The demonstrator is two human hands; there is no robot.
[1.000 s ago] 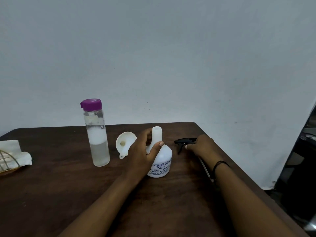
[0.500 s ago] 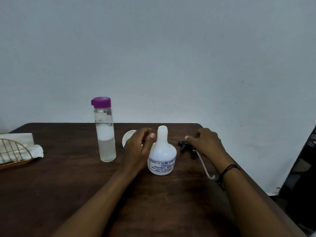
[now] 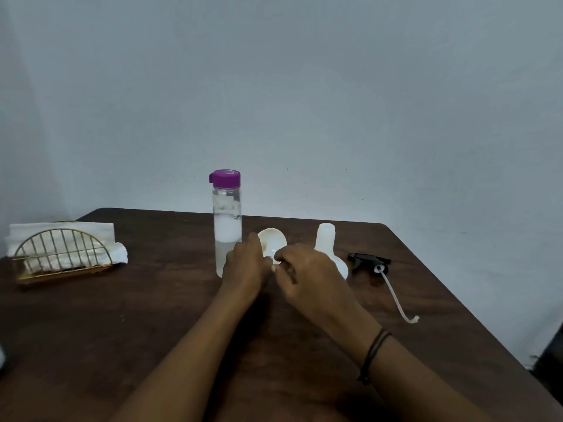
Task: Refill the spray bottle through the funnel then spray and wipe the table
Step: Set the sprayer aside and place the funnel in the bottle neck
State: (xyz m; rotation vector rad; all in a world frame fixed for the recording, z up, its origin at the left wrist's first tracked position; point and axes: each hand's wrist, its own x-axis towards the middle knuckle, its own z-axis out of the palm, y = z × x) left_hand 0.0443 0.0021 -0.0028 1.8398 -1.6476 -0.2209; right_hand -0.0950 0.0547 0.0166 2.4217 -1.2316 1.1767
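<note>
White plastic is what I see between my two hands: the small round funnel (image 3: 272,245) sits just beyond them, and both hands meet at it. My left hand (image 3: 243,268) curls against its near left side, and my right hand (image 3: 307,271) pinches at its lower edge with fingertips; the two hands are touching or nearly so. How firmly each one holds the funnel I cannot tell.

Just behind my right hand stands the white squat plastic spray bottle (image 3: 327,248), upright, neck uncapped. Farther right of that hand the black trigger spray head (image 3: 367,262) lies on the dark brown wooden table (image 3: 152,315), its white dip tube trailing toward me. Just beyond my left hand stands the tall clear water bottle with purple lid (image 3: 227,220), partly filled. Well left of both hands sits a gold wire holder with white folded napkins (image 3: 64,249).
</note>
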